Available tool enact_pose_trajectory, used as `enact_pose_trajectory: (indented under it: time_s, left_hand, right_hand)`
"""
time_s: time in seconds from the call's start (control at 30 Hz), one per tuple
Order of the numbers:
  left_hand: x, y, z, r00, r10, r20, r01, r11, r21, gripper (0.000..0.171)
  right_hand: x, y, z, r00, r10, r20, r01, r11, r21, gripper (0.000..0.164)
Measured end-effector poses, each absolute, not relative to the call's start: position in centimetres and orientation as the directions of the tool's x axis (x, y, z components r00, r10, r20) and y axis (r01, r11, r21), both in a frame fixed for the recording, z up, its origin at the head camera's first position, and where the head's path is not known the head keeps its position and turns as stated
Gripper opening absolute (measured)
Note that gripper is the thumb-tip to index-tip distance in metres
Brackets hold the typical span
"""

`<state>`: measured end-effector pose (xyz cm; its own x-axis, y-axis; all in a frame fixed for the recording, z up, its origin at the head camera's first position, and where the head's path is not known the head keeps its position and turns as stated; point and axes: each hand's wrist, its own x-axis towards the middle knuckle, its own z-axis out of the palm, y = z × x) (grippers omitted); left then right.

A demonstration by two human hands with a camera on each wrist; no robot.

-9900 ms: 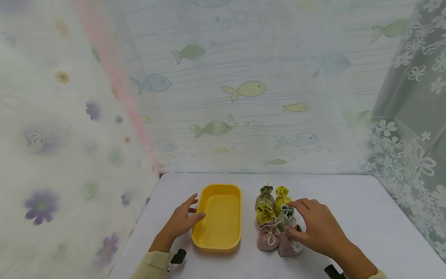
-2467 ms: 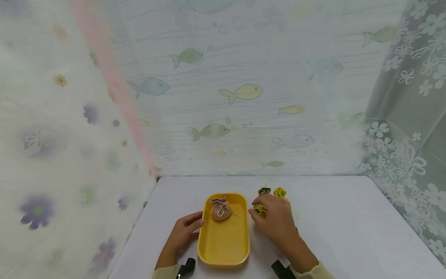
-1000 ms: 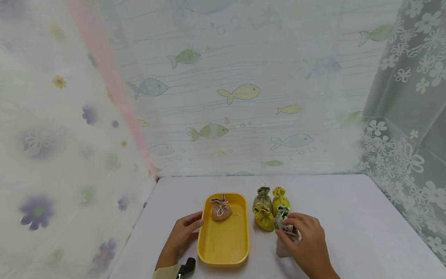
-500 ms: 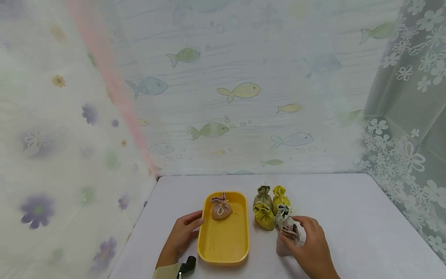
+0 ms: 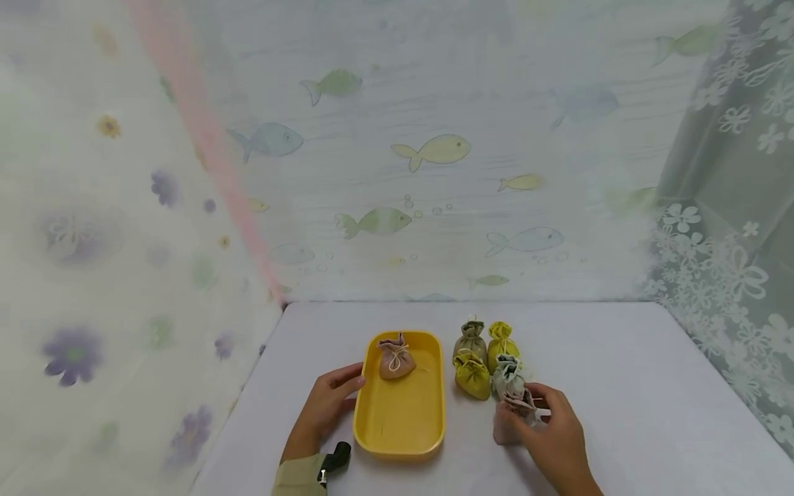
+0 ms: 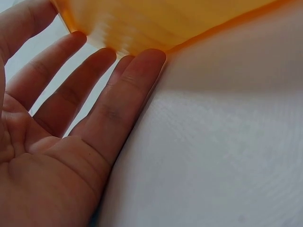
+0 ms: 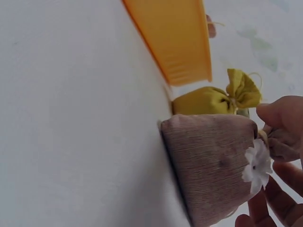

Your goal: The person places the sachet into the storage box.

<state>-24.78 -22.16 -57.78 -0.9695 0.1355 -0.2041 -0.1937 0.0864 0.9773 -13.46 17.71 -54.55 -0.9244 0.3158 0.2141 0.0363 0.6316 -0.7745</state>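
My left hand point(image 5: 325, 406) rests its fingertips, fairly straight, against the left wall of a yellow plastic tray point(image 5: 400, 430). Inside the tray, toward its far end, lies a mauve drawstring pouch point(image 5: 395, 365) with a pale cord bow. To the right of the tray, my right hand point(image 5: 558, 434) has thumb and fingers around the gathered neck of a second mauve pouch point(image 5: 507, 428), whose base appears to be on the table. The right wrist view shows a white flower point(image 7: 258, 165) on this mauve pouch point(image 7: 208, 161); the fingers partly hide its neck.
Behind the held pouch stand a pale grey-green pouch point(image 5: 509, 372), an olive-brown pouch point(image 5: 471, 341) and two yellow-green ones, a nearer pouch point(image 5: 473, 379) and a farther pouch point(image 5: 501, 348). A white table point(image 5: 645, 406) carries everything, with a fish-print curtain point(image 5: 446, 207) behind.
Since the earliest frame, one mauve pouch has gone from the table into the tray, and the tray sits slightly farther right. Lately my right hand has come around the other mauve pouch's neck.
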Motion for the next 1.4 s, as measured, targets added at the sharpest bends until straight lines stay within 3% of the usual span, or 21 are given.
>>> enact_pose_trajectory:
  time_s: [0.27,1.4]
  left_hand:
    - [-24.7,-22.4,-57.8,-0.975,0.128,-0.183,-0.172,0.098,0.98,0.06]
    - [-24.7,-22.0,-57.8,-0.975,0.147,-0.166,-0.155,0.084,0.984,0.057]
  right_hand:
    - [-13.4,17.4,-55.4,-0.921,0.379,0.095,0.141,0.549,-0.824,0.058]
    - [-13.4,17.0,-56.0,-0.884,0.397,0.245,0.024,0.564,-0.825,0.023]
